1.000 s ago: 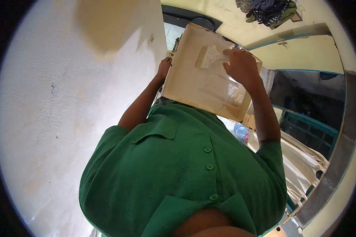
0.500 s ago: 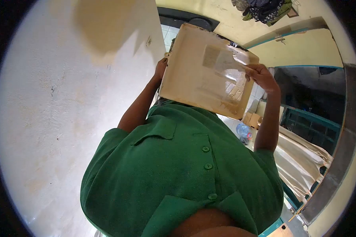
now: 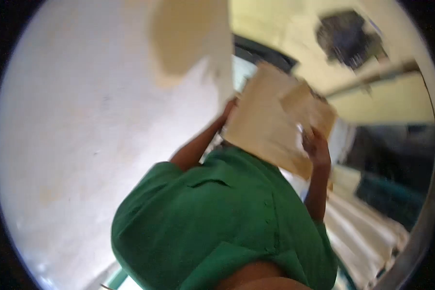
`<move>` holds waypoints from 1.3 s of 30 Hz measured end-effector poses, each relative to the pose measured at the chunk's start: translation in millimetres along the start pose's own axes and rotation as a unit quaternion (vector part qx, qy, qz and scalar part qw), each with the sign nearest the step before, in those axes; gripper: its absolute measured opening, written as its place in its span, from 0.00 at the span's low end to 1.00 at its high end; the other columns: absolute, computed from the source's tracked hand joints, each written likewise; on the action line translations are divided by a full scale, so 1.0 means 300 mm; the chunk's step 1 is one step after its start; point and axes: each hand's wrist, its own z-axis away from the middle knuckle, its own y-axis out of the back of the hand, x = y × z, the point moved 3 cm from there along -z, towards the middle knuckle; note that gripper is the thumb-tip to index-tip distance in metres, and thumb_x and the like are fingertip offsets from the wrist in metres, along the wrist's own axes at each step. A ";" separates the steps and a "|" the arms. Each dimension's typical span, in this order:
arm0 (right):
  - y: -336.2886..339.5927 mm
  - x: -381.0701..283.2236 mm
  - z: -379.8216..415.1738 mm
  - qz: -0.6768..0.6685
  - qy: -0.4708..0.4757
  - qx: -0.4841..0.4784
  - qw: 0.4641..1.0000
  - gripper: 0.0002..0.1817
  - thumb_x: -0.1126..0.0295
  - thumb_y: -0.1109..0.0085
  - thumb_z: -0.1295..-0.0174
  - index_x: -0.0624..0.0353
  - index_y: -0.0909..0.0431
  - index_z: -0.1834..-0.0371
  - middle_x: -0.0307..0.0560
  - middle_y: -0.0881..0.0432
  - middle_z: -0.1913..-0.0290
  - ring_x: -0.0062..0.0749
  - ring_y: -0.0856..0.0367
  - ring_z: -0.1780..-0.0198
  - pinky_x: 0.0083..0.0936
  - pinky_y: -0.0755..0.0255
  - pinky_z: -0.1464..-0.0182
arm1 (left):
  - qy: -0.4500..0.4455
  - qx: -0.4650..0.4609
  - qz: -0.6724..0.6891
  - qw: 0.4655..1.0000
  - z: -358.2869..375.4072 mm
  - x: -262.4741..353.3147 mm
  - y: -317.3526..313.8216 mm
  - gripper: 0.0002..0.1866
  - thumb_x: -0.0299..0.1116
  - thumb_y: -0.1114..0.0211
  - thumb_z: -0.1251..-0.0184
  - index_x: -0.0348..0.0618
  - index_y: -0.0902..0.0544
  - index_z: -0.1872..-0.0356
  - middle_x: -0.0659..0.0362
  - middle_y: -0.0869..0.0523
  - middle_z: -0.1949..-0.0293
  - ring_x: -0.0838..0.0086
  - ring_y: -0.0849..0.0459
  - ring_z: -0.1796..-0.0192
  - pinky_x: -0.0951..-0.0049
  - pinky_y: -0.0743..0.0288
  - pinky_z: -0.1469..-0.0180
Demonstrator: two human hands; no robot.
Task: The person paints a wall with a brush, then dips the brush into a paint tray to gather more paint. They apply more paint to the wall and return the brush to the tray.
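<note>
Gripping cream tray (image 3: pixel 261 121) at its left edge with left hand (image 3: pixel 229 108), fingers curled on. Clamping right hand (image 3: pixel 316 145) on the right edge. Holding tray chest-high, tilted, above green shirt (image 3: pixel 217 212); frame blurring.

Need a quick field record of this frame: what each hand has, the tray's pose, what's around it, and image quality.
left hand: grips the tray's near-wall edge
right hand: at the tray's opposite edge, holding something pale against it; too blurred to tell what
tray: beige, flat, tilted, held in front of the chest
shirt: green, buttoned
wall: white, with a tan patch near the top
background: yellow wall with a dark bundle of clothes
image quality: heavy motion blur
</note>
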 end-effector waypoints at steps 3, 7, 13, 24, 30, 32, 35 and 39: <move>-0.126 -0.100 -0.060 -0.088 0.078 -0.095 0.989 0.18 0.61 0.47 0.40 0.63 0.30 0.53 0.36 0.31 0.75 0.13 0.43 0.83 0.09 0.51 0.84 | -0.037 0.009 -0.067 0.997 -0.026 -0.042 -0.020 0.15 0.36 0.47 0.44 0.37 0.24 0.61 0.47 0.21 0.62 0.57 0.22 0.60 0.62 0.28 0.58; -0.303 -0.232 -0.185 -0.098 0.125 -0.155 0.975 0.18 0.56 0.52 0.36 0.62 0.28 0.57 0.36 0.32 0.77 0.16 0.39 0.79 0.13 0.48 0.81 | -0.056 -0.008 -0.091 0.994 -0.015 0.022 -0.005 0.12 0.35 0.47 0.48 0.38 0.26 0.66 0.44 0.25 0.63 0.49 0.26 0.60 0.59 0.30 0.57; -0.708 -0.454 -0.300 -0.028 0.191 -0.213 0.958 0.18 0.58 0.55 0.34 0.63 0.29 0.53 0.34 0.34 0.76 0.14 0.40 0.80 0.13 0.49 0.82 | -0.027 0.005 -0.118 0.993 -0.043 -0.049 -0.006 0.16 0.39 0.49 0.41 0.34 0.25 0.62 0.45 0.21 0.62 0.54 0.22 0.61 0.62 0.29 0.56; -1.134 -0.639 -0.486 0.002 0.341 -0.301 0.891 0.15 0.65 0.52 0.35 0.63 0.31 0.50 0.33 0.30 0.73 0.10 0.40 0.83 0.12 0.46 0.84 | 0.050 0.035 -0.049 0.997 -0.079 -0.167 -0.033 0.21 0.42 0.53 0.36 0.36 0.23 0.53 0.51 0.18 0.60 0.66 0.21 0.58 0.68 0.30 0.53; -1.151 -0.527 -0.578 -0.028 0.279 -0.310 0.908 0.15 0.65 0.51 0.35 0.62 0.30 0.50 0.33 0.30 0.74 0.10 0.41 0.83 0.10 0.45 0.83 | 0.085 0.065 -0.002 0.994 -0.064 -0.109 -0.018 0.21 0.44 0.52 0.37 0.36 0.22 0.58 0.52 0.18 0.64 0.67 0.22 0.61 0.68 0.31 0.56; -1.169 -0.488 -0.590 -0.017 0.265 -0.297 0.917 0.15 0.65 0.51 0.35 0.61 0.30 0.50 0.33 0.32 0.74 0.10 0.44 0.84 0.09 0.48 0.84 | 0.065 0.048 -0.016 0.997 -0.064 -0.135 -0.022 0.20 0.44 0.52 0.38 0.36 0.22 0.60 0.51 0.18 0.65 0.66 0.22 0.62 0.67 0.31 0.57; -1.199 -0.457 -0.620 0.032 0.302 -0.302 0.904 0.13 0.65 0.50 0.35 0.60 0.28 0.52 0.32 0.32 0.75 0.09 0.43 0.84 0.10 0.48 0.84 | 0.108 0.038 0.018 0.993 -0.039 -0.039 0.009 0.20 0.44 0.52 0.39 0.36 0.21 0.61 0.50 0.19 0.67 0.65 0.22 0.64 0.67 0.31 0.58; -1.208 -0.422 -0.651 0.043 0.289 -0.290 0.911 0.09 0.65 0.51 0.35 0.58 0.27 0.60 0.31 0.33 0.77 0.10 0.42 0.83 0.10 0.47 0.83 | 0.137 0.038 -0.007 0.990 -0.020 0.074 0.049 0.21 0.44 0.53 0.39 0.35 0.21 0.62 0.49 0.19 0.68 0.63 0.22 0.65 0.65 0.30 0.59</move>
